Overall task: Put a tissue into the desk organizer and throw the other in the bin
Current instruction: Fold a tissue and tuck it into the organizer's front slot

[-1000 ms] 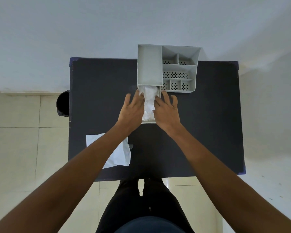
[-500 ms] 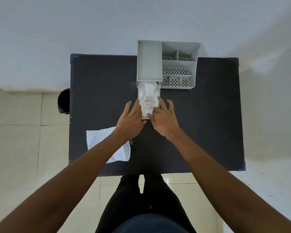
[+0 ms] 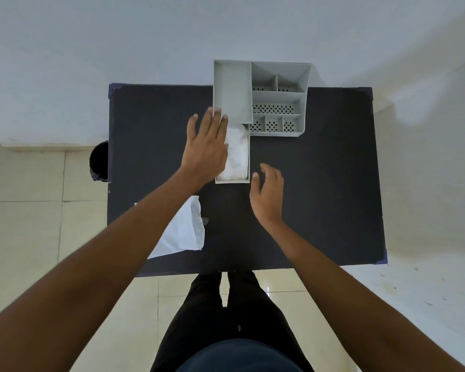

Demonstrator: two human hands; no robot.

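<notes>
A grey desk organizer (image 3: 278,99) stands at the far middle of the dark table (image 3: 320,183). Its drawer (image 3: 232,180) is pulled out toward me and holds a crumpled white tissue (image 3: 238,151). My left hand (image 3: 206,146) lies flat with fingers spread over the drawer's left side, its fingertips at the organizer's front. My right hand (image 3: 267,193) hovers just right of the drawer's front corner, fingers loosely curled and holding nothing. A second white tissue (image 3: 184,232) lies flat near the table's front left, partly hidden by my left forearm.
A black bin (image 3: 100,161) stands on the tiled floor, just past the table's left edge. A white wall runs behind the table. My legs are at the table's near edge.
My left hand moved forward over the drawer toward the organizer. My right hand pulled back off the drawer and toward me. The drawer stays pulled out with the tissue in it.
</notes>
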